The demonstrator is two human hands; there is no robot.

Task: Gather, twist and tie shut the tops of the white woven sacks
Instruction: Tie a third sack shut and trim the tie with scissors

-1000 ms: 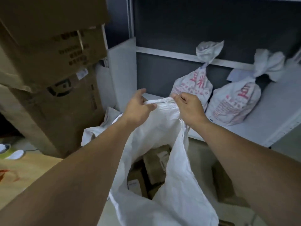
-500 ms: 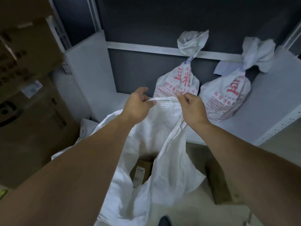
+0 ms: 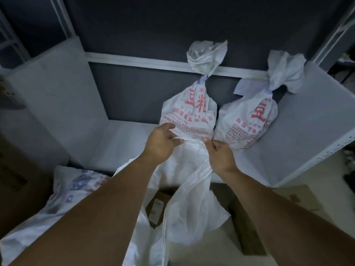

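A white woven sack (image 3: 192, 204) hangs open in front of me, with cardboard boxes visible inside its mouth. My left hand (image 3: 160, 143) grips the bunched top rim on the left. My right hand (image 3: 221, 156) pinches the same rim on the right, and a gathered fold runs down under it. The two hands are close together with a short stretch of rim between them. Behind them, two tied sacks with red print lean on a grey shelf: one in the middle (image 3: 190, 114), one to the right (image 3: 249, 120).
The grey metal shelf (image 3: 307, 143) has a side panel (image 3: 53, 96) on the left. Another printed sack (image 3: 63, 198) lies at lower left. A flattened cardboard piece (image 3: 259, 214) lies on the floor at lower right. A brown carton (image 3: 17, 181) stands at far left.
The view has swung right and down. Both hands have drawn closer together, gathering the sack's rim into a tighter bunch, and the opening has narrowed.
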